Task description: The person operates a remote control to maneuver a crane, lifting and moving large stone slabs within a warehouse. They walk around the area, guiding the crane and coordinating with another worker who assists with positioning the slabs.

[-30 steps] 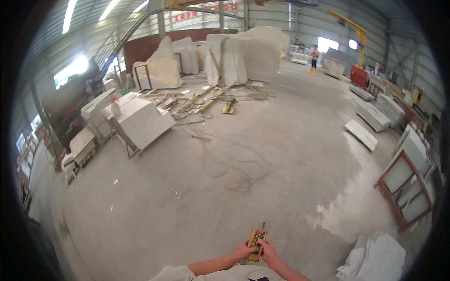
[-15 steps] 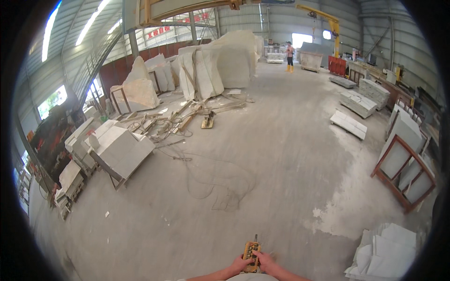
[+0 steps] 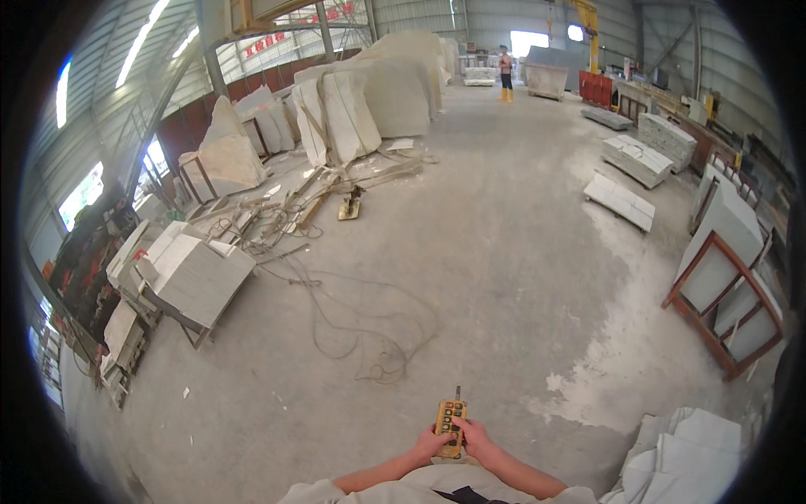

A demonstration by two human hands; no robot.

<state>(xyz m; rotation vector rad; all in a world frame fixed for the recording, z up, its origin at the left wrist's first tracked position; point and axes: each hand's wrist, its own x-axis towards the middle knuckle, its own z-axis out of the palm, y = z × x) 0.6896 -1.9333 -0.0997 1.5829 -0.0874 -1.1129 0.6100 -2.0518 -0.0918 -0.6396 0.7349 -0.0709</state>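
Wrapping left hand (image 3: 431, 442) and right hand (image 3: 475, 435) around the yellow remote (image 3: 447, 422), low in view, curling fingers, laying thumbs over its face, perhaps risking a wrong press through one slip! Possibly tripping, too, on loose cables (image 3: 384, 373) ahead! Now seeing the remote higher, distant person (image 3: 506, 74) farther left than before!

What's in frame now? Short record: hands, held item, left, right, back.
left hand: gripping the controller's left side
right hand: gripping its right side
held item: yellow handheld controller, dark buttons, antenna pointing away
left: pale slabs on a slanted rack
right: reddish-brown frame, leaning
back: large upright stone slabs; person in yellow boots
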